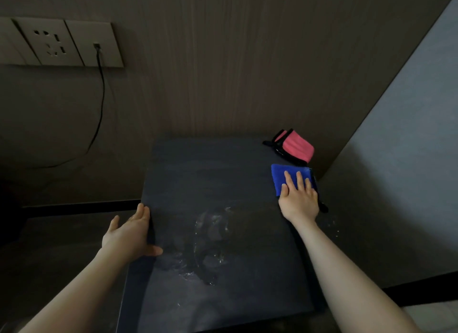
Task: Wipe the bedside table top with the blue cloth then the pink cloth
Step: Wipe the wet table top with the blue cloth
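Note:
The dark bedside table top fills the middle of the view, with wet streaks and smears near its centre. A folded blue cloth lies near its right edge. My right hand presses flat on that cloth, fingers spread over it. Behind it, in the back right corner, sits the folded pink cloth with black trim. My left hand grips the table's left edge, thumb on the top and fingers along the side.
A wood-grain wall panel stands right behind the table. A socket plate with a black cable plugged in is at the upper left. A pale wall closes the right side.

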